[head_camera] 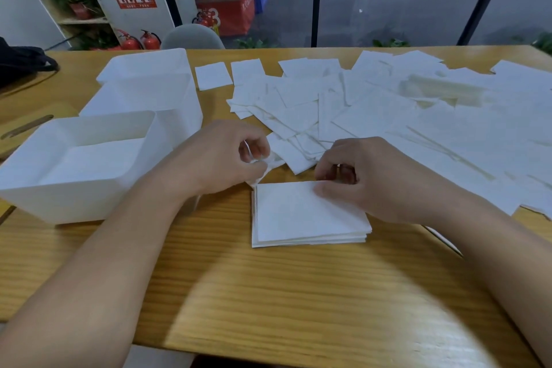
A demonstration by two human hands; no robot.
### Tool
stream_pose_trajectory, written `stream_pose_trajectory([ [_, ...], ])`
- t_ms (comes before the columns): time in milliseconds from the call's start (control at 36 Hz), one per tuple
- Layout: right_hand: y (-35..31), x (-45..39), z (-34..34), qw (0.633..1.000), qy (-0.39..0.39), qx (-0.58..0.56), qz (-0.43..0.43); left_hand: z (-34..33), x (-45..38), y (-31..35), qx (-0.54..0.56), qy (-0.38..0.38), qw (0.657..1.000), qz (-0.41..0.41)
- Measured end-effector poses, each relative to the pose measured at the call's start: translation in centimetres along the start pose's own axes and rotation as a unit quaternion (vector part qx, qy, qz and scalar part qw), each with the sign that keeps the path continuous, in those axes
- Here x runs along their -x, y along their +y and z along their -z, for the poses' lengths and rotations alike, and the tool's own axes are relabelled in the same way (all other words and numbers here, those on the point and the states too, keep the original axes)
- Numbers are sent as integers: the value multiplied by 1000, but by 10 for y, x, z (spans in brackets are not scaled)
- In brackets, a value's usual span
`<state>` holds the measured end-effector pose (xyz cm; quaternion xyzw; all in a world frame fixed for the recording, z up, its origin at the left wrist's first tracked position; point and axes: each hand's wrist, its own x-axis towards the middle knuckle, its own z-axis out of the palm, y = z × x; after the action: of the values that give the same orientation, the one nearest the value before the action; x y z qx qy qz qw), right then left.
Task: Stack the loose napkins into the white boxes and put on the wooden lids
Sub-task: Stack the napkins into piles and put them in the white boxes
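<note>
A neat stack of white napkins (pixel 301 218) lies on the wooden table (pixel 268 293) in front of me. My right hand (pixel 373 179) rests on its far right corner, fingers curled and pinching the top napkin's edge. My left hand (pixel 227 155) pinches a crumpled napkin (pixel 264 169) just past the stack's far left corner. Several loose napkins (pixel 373 110) are spread across the table behind the hands. Three white boxes stand at the left: the nearest box (pixel 74 197), a middle box (pixel 179 110) and a far box (pixel 143 69).
A wooden lid (pixel 27 128) with a slot lies on the table left of the boxes. A dark bag (pixel 21 60) sits at the far left edge. A grey chair back (pixel 192 37) shows behind the table.
</note>
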<state>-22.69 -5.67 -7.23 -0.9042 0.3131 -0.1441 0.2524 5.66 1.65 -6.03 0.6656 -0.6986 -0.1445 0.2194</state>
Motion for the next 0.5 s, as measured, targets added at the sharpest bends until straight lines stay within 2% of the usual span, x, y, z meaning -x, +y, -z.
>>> stream_pose_trajectory([
  [500,-1,1,2,1000,-9,-6,4,7,1,0,31,-29,999,7],
])
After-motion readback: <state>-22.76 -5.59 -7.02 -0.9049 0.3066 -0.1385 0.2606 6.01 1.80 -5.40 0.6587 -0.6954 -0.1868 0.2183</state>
